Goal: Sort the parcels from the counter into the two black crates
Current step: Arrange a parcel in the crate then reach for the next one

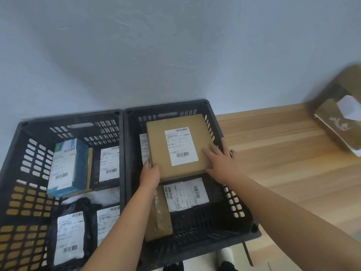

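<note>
Parcel [178,147], a stiff, flat, probably light carton, sits at the far end of the right crate [166,110], left hand [150,175] gripping its near-left corner, right hand [222,165] with fingers [210,155] spread flat by its right edge, the likeliest holds.

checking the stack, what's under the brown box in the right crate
Under the brown box in the right crate, a labelled parcel pokes out at its near edge and a second label shows at its left. The rest beneath is covered.

- We see a light wooden counter [283,173] across the right middle.
- Blurred brown parcels [336,118] lie on it at the far right edge.
- The right black crate [166,107] covers its left end, the left black crate [68,117] beside.
</note>
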